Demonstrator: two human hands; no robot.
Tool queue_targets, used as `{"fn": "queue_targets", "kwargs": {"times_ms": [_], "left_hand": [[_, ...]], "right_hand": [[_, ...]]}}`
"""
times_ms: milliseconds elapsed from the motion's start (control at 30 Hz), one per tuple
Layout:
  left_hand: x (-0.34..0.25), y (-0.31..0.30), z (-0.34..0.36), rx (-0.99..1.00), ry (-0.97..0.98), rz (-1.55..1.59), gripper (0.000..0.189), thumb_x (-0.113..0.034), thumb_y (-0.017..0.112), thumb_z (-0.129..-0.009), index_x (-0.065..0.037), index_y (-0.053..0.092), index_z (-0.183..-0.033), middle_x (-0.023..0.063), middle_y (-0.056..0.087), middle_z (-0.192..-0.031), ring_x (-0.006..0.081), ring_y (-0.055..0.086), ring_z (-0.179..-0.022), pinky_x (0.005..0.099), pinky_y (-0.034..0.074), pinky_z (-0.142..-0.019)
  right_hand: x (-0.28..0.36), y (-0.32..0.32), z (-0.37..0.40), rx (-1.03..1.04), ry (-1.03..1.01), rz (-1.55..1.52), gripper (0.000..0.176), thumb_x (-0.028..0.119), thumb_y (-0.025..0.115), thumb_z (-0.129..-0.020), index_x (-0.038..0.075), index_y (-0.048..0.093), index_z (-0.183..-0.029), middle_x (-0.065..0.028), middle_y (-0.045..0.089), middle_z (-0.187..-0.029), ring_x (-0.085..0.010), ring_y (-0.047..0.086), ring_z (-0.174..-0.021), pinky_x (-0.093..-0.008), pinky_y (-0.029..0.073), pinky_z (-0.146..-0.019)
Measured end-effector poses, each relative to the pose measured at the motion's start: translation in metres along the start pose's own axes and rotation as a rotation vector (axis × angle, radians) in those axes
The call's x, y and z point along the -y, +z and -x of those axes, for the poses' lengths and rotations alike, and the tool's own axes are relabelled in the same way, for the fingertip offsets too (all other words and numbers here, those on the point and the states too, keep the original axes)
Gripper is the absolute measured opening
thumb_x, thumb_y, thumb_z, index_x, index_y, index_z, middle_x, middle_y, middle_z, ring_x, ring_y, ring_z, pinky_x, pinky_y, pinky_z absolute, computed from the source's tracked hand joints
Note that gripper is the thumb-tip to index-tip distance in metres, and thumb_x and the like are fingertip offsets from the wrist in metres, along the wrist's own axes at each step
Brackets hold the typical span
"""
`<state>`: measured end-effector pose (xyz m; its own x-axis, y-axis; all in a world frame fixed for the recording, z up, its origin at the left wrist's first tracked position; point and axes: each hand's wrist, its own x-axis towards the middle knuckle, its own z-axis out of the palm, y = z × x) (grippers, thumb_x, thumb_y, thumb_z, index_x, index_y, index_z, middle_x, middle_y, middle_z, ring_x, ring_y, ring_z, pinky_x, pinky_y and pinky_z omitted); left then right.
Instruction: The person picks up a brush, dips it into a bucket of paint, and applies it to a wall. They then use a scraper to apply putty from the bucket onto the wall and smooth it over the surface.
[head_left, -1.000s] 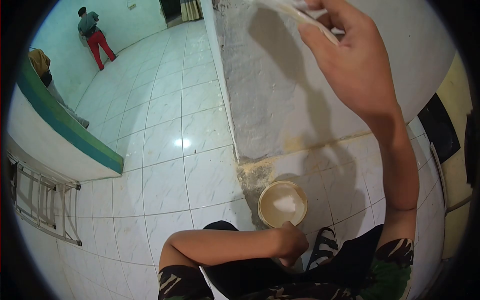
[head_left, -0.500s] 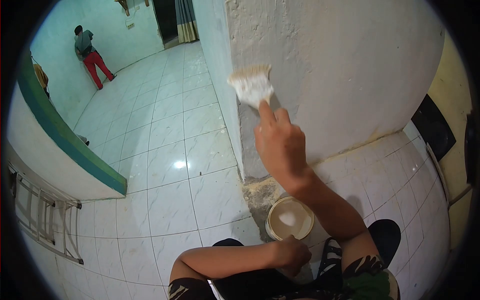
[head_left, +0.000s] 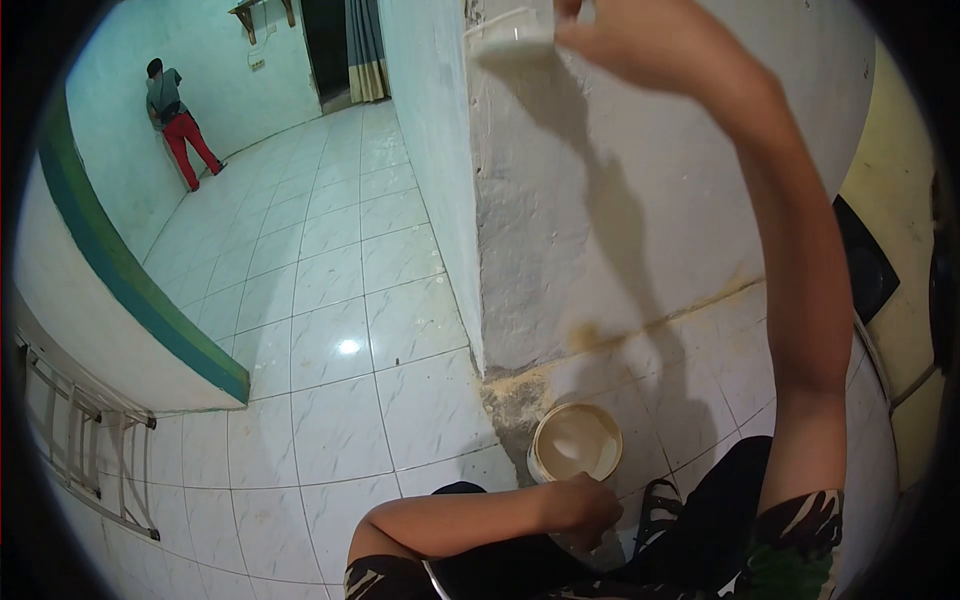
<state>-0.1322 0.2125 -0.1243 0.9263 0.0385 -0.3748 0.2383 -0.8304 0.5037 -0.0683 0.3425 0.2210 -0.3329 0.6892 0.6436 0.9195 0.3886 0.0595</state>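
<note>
My right hand point(head_left: 640, 45) is raised at the top, its fingers closed round the handle of a wide paint brush point(head_left: 515, 45). The brush lies against the grey wall point(head_left: 600, 160) near its corner, with white paint on it. Down by my knees, my left hand point(head_left: 585, 505) is curled at the near rim of a paint bucket point(head_left: 540, 455); what its fingers hold is hidden. Pale paint point(head_left: 572, 445) shows inside the bucket, which stands on the floor beside the wall's corner.
Another person point(head_left: 175, 120) in red trousers stands far back by the left wall. A metal ladder point(head_left: 85, 435) lies at the lower left. The green-edged wall point(head_left: 150, 290) juts in from the left. A black object point(head_left: 868, 265) is at the right.
My right hand and the brush have moved up the wall, and my right arm is stretched higher. My left hand stays by the bucket. The view has shifted slightly.
</note>
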Motion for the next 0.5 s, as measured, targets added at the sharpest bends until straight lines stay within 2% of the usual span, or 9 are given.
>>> {"fn": "queue_targets", "kwargs": {"times_ms": [67,100,200,233,300,333,400,500], "left_hand": [[-0.001,-0.006,-0.001,0.155,-0.010,0.007,0.041,-0.029,0.068,-0.081,-0.001,0.063,-0.110,0.0175,0.070,-0.097,0.0358,0.067,-0.100,0.0472,0.052,-0.086],[-0.001,-0.008,0.000,0.154,-0.016,0.004,0.041,-0.029,0.068,-0.081,-0.001,0.063,-0.110,0.0175,0.070,-0.097,0.0358,0.067,-0.100,0.0472,0.052,-0.086],[-0.002,-0.011,0.001,0.150,-0.030,0.010,0.040,-0.029,0.068,-0.080,-0.001,0.063,-0.109,0.0177,0.070,-0.097,0.0363,0.067,-0.099,0.0471,0.052,-0.086],[-0.001,-0.009,0.000,0.147,-0.038,0.009,0.040,-0.029,0.068,-0.080,-0.001,0.063,-0.108,0.0179,0.070,-0.097,0.0364,0.067,-0.098,0.0472,0.052,-0.086],[0.000,-0.008,-0.001,0.143,-0.049,0.003,0.040,-0.029,0.068,-0.079,-0.001,0.064,-0.107,0.0182,0.070,-0.097,0.0365,0.067,-0.097,0.0473,0.052,-0.086],[0.000,-0.008,-0.002,0.141,-0.043,0.012,0.039,-0.029,0.068,-0.079,-0.001,0.064,-0.106,0.0186,0.070,-0.096,0.0366,0.068,-0.097,0.0474,0.053,-0.085],[0.001,-0.009,-0.003,0.136,-0.041,0.018,0.038,-0.028,0.068,-0.078,-0.001,0.065,-0.104,0.0190,0.070,-0.095,0.0368,0.068,-0.096,0.0474,0.053,-0.084],[0.001,-0.009,-0.004,0.138,-0.051,0.025,0.036,-0.027,0.068,-0.077,-0.001,0.066,-0.102,0.0194,0.070,-0.093,0.0370,0.068,-0.095,0.0478,0.053,-0.082]], "right_hand": [[0.017,-0.033,-0.007,-0.081,0.131,-0.069,0.020,0.003,0.056,-0.080,-0.011,0.067,-0.088,-0.0302,0.066,-0.077,-0.0362,0.069,-0.069,-0.0448,0.051,-0.064],[0.015,-0.034,-0.009,-0.086,0.128,-0.072,0.020,0.003,0.056,-0.080,-0.011,0.067,-0.088,-0.0302,0.066,-0.077,-0.0362,0.069,-0.069,-0.0448,0.051,-0.064],[-0.015,-0.017,-0.048,-0.528,-0.133,0.017,0.020,0.006,0.057,-0.082,-0.009,0.069,-0.084,-0.0265,0.068,-0.075,-0.0342,0.068,-0.067,-0.0447,0.053,-0.066],[0.000,-0.018,-0.042,-0.532,-0.135,0.017,0.020,0.006,0.057,-0.082,-0.009,0.069,-0.084,-0.0265,0.068,-0.075,-0.0342,0.068,-0.067,-0.0447,0.053,-0.066],[0.028,-0.015,-0.026,-0.392,0.216,-0.150,0.025,0.015,0.060,-0.086,-0.008,0.070,-0.085,-0.0250,0.069,-0.077,-0.0330,0.068,-0.068,-0.0425,0.053,-0.065],[0.019,0.003,-0.021,-0.397,0.212,-0.151,0.025,0.015,0.060,-0.086,-0.008,0.070,-0.085,-0.0250,0.069,-0.077,-0.0330,0.068,-0.068,-0.0425,0.053,-0.065],[-0.010,0.071,-0.009,-0.560,-0.188,0.058,0.010,0.008,0.062,-0.085,0.001,0.067,-0.090,-0.0223,0.067,-0.078,-0.0348,0.070,-0.071,-0.0442,0.058,-0.066],[0.009,0.115,0.046,-0.349,-0.034,0.111,0.015,0.003,0.060,-0.086,0.001,0.063,-0.100,-0.0222,0.064,-0.088,-0.0358,0.071,-0.072,-0.0403,0.060,-0.064]]}}
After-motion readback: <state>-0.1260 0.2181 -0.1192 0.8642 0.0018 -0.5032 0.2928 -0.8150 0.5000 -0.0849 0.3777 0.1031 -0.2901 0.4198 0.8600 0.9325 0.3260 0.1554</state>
